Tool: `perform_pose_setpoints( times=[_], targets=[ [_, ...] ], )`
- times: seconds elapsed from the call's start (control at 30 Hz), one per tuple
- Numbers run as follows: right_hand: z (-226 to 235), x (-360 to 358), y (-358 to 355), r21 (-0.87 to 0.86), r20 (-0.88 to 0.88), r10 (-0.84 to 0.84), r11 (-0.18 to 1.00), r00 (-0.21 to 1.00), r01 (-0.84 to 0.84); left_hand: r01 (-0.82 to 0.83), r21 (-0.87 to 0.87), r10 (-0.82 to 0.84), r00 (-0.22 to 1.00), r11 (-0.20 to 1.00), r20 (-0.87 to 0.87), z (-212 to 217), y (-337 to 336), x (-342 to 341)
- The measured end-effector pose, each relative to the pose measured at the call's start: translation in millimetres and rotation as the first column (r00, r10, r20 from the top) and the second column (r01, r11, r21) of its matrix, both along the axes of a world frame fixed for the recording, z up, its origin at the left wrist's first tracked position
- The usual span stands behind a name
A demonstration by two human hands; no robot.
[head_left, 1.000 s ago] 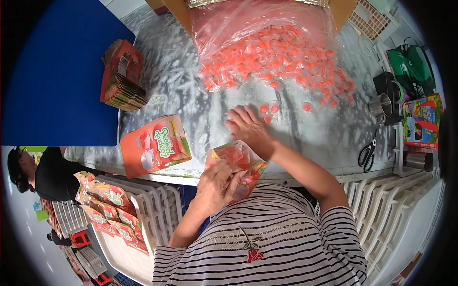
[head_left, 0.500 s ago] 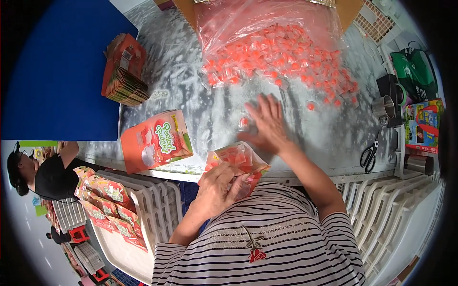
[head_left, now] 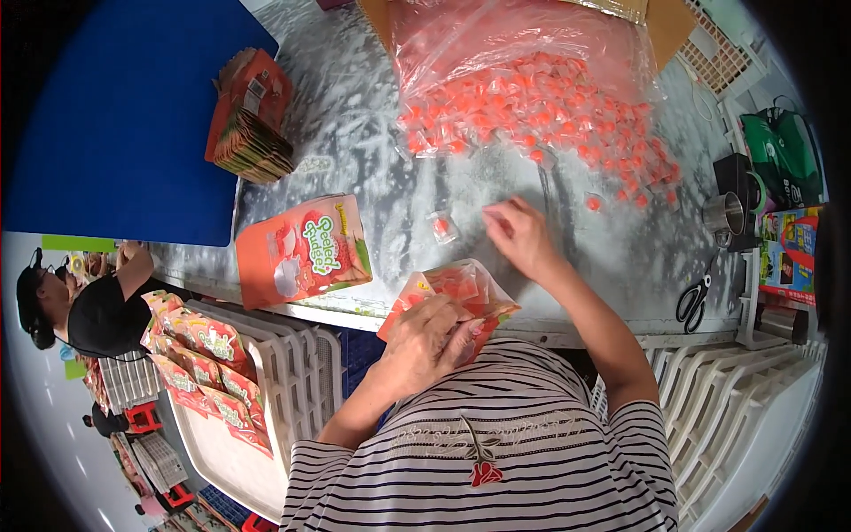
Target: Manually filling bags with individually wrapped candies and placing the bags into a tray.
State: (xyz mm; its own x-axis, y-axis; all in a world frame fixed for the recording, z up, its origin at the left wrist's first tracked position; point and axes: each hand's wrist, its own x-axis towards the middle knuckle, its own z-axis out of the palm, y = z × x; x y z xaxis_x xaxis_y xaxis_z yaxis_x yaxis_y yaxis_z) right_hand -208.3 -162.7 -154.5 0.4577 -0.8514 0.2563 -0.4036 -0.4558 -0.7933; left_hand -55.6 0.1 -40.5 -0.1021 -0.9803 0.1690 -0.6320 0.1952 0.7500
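My left hand (head_left: 427, 341) grips a red candy pouch (head_left: 474, 288), its mouth open at the table's front edge, with wrapped red candies showing inside. Just right of and beyond the pouch, my right hand (head_left: 525, 238) hovers over the grey table, fingers bent together; whether anything is between them is hidden. A single wrapped candy (head_left: 441, 228) lies to the left of its fingertips. Farther back, a large heap of wrapped red candies (head_left: 541, 106) spills from a clear plastic liner (head_left: 496, 31). Flat printed pouches (head_left: 301, 253) lie left of my left hand.
An upright bundle of pouches (head_left: 253, 120) stands beside a blue panel (head_left: 124, 115). Filled pouches (head_left: 208, 363) rest on a white tray (head_left: 217, 452) at lower left. Black scissors (head_left: 693, 306) and a metal cup (head_left: 723, 215) are at right. Another person (head_left: 102, 310) works at far left.
My right hand has gone from spread fingers over the table to bent, gathered fingers, a little farther right. My left hand still holds the pouch. The whole view has shifted slightly.
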Motion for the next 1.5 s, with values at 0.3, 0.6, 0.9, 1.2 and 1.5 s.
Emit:
perform_pose_setpoints(
  times=[0.3, 0.6, 0.9, 1.2, 1.5],
  targets=[
    [2.5, 60.5, -5.6, 0.084, -0.476, 0.319, 0.944, 0.820, -0.319, -0.011, -0.012, 0.010, 0.999, 1.000, -0.052, 5.7, 1.1, -4.9],
    [21.9, 8.4, -10.1, 0.617, 0.447, -0.102, 0.755, 0.889, -0.224, -0.023, -0.001, 0.022, 0.997, 1.000, -0.068, 1.6, -4.8, -3.8],
    [88.4, 2.6, 35.6, -0.003, -0.231, 0.367, 0.926, 0.901, -0.378, -0.010, -0.018, 0.010, 0.999, 1.000, -0.046, -3.9, -7.7, 0.9],
    [105.2, 23.0, 46.2, 0.209, -0.024, 0.226, 0.954, 0.974, -0.217, 0.018, -0.158, -0.017, 1.000, 0.987, 0.008, -8.0, -7.7, -5.8],
    [106.5, 2.3, 49.5, 0.219, 0.218, 0.323, 0.903, 0.921, -0.369, -0.105, -0.121, 0.100, 0.994, 0.987, -0.050, -8.3, -4.7, 3.2]
  ],
)
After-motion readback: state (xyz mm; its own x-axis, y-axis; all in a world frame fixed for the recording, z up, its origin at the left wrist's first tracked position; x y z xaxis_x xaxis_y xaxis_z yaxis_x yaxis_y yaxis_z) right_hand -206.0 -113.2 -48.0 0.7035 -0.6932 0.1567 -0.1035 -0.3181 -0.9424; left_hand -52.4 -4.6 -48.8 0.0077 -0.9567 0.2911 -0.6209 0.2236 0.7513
